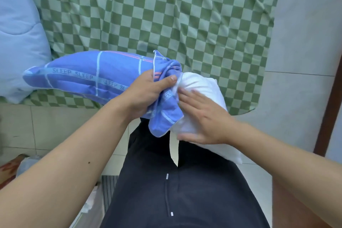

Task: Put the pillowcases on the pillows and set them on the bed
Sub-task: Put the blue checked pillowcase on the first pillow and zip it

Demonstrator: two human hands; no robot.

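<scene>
A: Only the head view to go on. What have the hands got?

B: The left hand (146, 94) is closed in a fist on the bunched open end of the blue pillowcase (88, 76), thumb across the gathered cloth. The right hand (201, 118) is spread nearly flat, fingers extended, pressing on the bare white end of the pillow (201, 83). It pushes rather than grips; nothing is pinched in it.

A: Where is the pillow, then?

B: Held in the air in front of the person, across the near edge of the bed (185, 15) with its green checked sheet. Most of its length is already inside the case, which stretches out to the left, over the sheet. The white end sticks out at the right, over the person's dark trousers (166, 181).

A: So how far along is it?

B: I would judge this pillow well over halfway cased. What is left is to work the last white end in, pull the mouth of the case over it, and lay the pillow on the bed.

A: Any others?

B: A pale blue padded thing (18, 29) lies at the left of the bed; whether it is a pillow or a quilt I cannot tell. No other pillowcase shows.
</scene>
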